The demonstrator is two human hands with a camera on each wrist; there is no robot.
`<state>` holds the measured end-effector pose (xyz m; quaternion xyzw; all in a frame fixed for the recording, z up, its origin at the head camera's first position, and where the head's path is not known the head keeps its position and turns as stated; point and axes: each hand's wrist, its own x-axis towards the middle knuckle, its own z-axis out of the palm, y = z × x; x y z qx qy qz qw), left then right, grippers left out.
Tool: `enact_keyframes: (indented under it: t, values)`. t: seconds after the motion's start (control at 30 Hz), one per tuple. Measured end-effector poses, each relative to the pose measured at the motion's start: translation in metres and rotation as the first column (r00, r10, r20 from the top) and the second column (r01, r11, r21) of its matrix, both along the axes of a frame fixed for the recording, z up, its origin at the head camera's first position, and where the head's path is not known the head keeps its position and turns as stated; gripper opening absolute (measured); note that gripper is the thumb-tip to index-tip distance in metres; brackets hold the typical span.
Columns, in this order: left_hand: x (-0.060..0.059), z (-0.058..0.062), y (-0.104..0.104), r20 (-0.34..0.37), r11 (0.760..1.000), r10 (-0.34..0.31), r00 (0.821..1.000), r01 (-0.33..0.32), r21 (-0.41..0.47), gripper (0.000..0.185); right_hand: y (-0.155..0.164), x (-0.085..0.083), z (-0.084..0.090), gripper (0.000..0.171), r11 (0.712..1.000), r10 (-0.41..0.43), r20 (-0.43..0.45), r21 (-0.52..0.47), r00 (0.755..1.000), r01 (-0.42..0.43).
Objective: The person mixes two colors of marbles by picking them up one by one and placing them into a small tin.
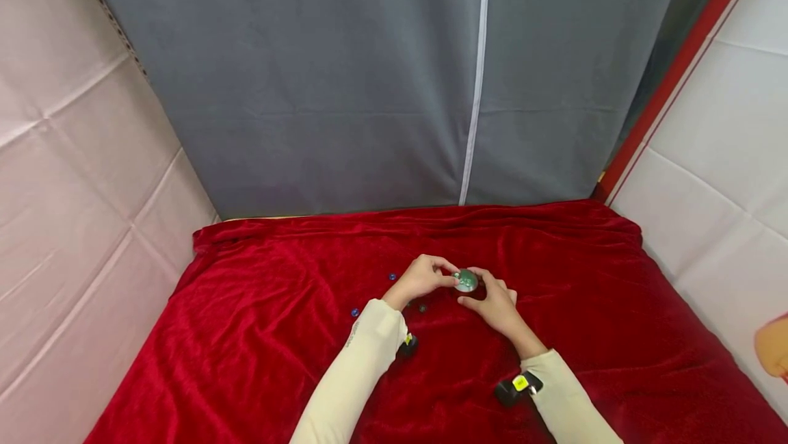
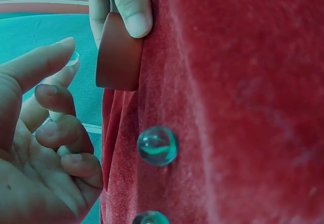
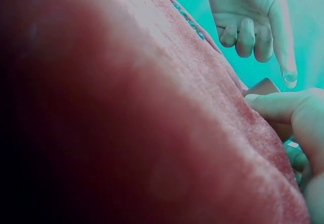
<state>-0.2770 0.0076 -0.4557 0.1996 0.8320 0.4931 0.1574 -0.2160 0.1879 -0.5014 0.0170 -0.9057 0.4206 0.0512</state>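
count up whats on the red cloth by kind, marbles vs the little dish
Marbles lying loose on the red cloth: 3 that show in the head view, two blue and one dark green; more may be hidden by the hands.
Small round dish: 1, held by the right hand, with the left hand at it.
Total: 4 things.

red cloth (image 3: 101,107) blurred up close, lowest glass bead (image 2: 150,218) cut off, perhaps half hidden

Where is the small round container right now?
In the head view the small round container sits mid-table on the red cloth, between the left hand and the right hand, whose fingers hold it.
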Motion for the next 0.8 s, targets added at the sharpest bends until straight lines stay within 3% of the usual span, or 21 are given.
enact_keyframes:
  t: [0.27, 0.8]
  values:
    - [-0.001, 0.001, -0.005, 0.003, 1.0, 0.014, 1.0, -0.014, 0.02, 0.029, -0.001, 0.0, 0.0, 0.062, 1.0, 0.0, 0.017, -0.001, 1.0, 0.0]
    - [-0.002, 0.003, -0.021, 0.002, 1.0, 0.015, 1.0, -0.015, 0.016, 0.03, 0.0, -0.001, -0.003, 0.061, 1.0, -0.002, -0.008, 0.016, 1.0, 0.002]
